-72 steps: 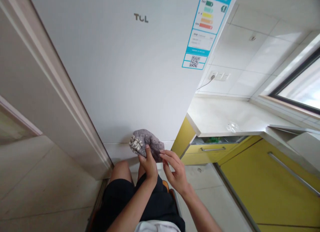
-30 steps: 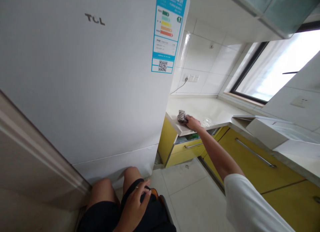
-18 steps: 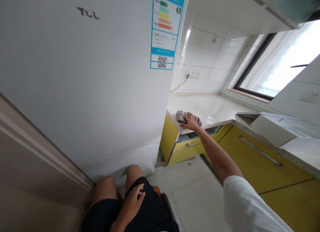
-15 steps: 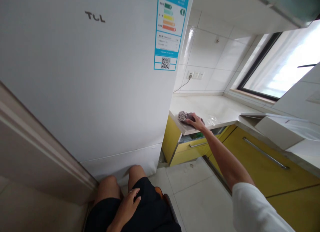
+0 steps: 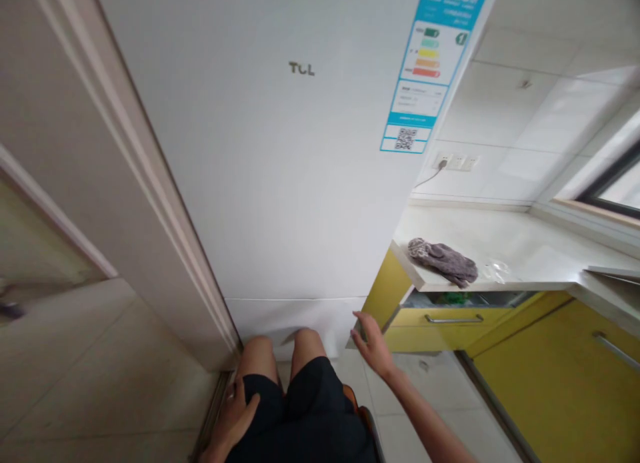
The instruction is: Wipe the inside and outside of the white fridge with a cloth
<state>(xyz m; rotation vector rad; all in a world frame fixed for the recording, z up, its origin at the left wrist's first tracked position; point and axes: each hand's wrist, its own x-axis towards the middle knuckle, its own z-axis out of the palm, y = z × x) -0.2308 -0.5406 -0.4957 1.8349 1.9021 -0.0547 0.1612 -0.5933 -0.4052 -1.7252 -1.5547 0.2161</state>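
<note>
Held right hand (image 5: 373, 348) loosely spread and empty near the fridge (image 5: 300, 203); rested left hand (image 5: 233, 415), gripping nothing, on shorts (image 5: 313, 426); had cloth (image 5: 444, 260) on counter (image 5: 543, 240), presumably for easy reach.

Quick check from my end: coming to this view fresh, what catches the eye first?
The tall white panel marked TCL fills the middle, with a bright blue-and-white label at its upper right. Next is the grey-purple bundle of fabric, lying near the front edge of the white counter at right. Below, the bare right hand shows by the panel's lower right corner, holding nothing visible.
</note>
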